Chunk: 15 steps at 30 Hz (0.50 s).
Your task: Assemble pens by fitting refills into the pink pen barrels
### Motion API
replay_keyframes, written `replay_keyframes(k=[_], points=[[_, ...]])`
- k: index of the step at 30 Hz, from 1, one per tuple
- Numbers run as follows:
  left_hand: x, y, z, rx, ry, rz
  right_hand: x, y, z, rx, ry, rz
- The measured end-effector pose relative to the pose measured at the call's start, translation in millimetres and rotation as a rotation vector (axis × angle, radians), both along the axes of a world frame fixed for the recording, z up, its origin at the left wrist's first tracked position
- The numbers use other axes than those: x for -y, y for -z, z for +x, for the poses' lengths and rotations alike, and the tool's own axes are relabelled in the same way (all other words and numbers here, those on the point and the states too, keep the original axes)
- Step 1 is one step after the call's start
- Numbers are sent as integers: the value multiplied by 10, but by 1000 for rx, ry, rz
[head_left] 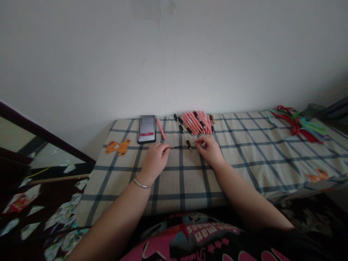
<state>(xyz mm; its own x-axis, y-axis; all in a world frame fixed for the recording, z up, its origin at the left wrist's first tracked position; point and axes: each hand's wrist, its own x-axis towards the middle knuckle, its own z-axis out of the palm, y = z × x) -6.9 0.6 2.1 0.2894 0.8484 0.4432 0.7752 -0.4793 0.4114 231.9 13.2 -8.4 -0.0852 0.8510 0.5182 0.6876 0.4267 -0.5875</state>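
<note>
My left hand (pixel 155 158) rests on a checked cloth (pixel 244 159) and pinches one end of a thin black pen refill (pixel 178 146). The refill points right toward a short black pen tip piece (pixel 188 145) lying on the cloth. My right hand (pixel 210 149) lies just right of that piece, fingers curled in a pinch; what they hold is too small to make out. A pile of pink pens (pixel 196 122) with black ends lies just beyond both hands. One single pink pen barrel (pixel 161 129) lies apart, left of the pile.
A phone (pixel 146 129) lies on the cloth near the wall, left of the pens. Red and green plastic strips (pixel 299 123) lie at the far right. Scraps of paper (pixel 62 217) litter the dark floor on the left. A wall stands behind.
</note>
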Motion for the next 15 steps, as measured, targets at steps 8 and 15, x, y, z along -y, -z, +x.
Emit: replay_keyframes(k=[8,15], points=[[-7,6,-3,9,10,13,12,-11,-16,293,54,44],[-7,9,8,14,13,22,13,-12,-52,384,49,12]])
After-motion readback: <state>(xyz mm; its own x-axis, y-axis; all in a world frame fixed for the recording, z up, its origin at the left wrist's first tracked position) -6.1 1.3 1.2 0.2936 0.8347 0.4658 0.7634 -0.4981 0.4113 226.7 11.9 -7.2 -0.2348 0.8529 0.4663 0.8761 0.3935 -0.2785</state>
